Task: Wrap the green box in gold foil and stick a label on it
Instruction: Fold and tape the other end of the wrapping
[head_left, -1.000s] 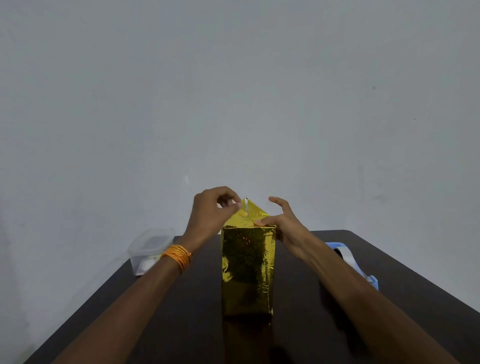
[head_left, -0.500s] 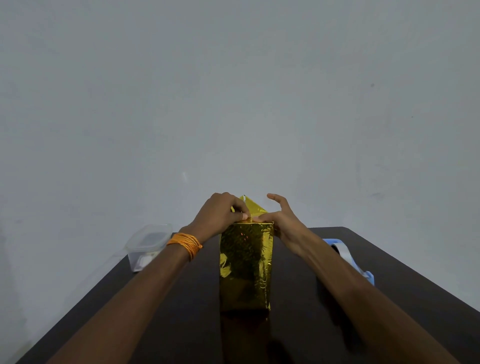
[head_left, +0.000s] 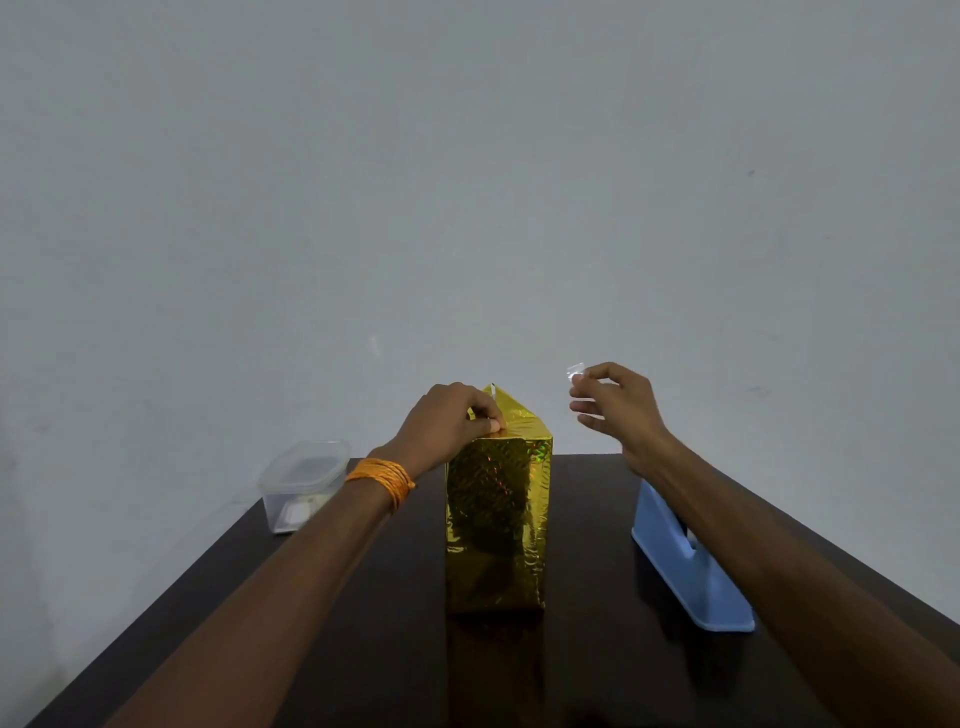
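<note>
A bare, plain room, possibly a home craft corner: a dark wooden table (head_left: 363, 649) stands against an unadorned grey wall (head_left: 467, 182). A clear plastic container (head_left: 304, 483) sits at ten o'clock on it, and a blue tape dispenser (head_left: 675, 561) at three o'clock.

gold shiny foil (head_left: 496, 525), blue dispenser (head_left: 685, 566), orange wristband (head_left: 382, 480).

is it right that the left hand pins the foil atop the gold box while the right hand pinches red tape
No: the head view shows clear tape, not red, in the right hand. The left hand does pin the foil.
</note>
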